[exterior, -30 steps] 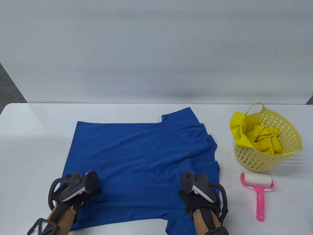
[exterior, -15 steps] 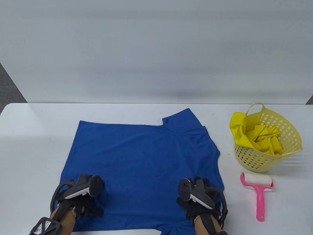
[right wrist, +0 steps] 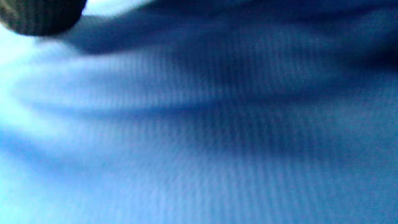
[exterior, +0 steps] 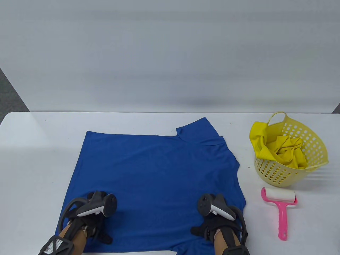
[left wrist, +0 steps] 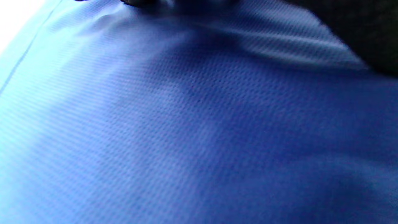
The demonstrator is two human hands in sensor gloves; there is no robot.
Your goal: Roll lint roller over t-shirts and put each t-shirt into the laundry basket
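Blue shirt point(exterior: 156, 183) is spread flat left of the basket point(exterior: 316, 148), pinned near its front edge by left hand point(exterior: 91, 225) and right hand point(exterior: 212, 225), probably for smoothing; finger pose cannot be told. Roller point(exterior: 281, 205) lies untouched before the basket

White table point(exterior: 39, 148), pale backdrop point(exterior: 170, 53) behind

Blue tee point(exterior: 156, 180) flat mid-table; yellow basket point(exterior: 316, 148) w/ yellow tee point(exterior: 281, 151), pink roller point(exterior: 281, 207) right.
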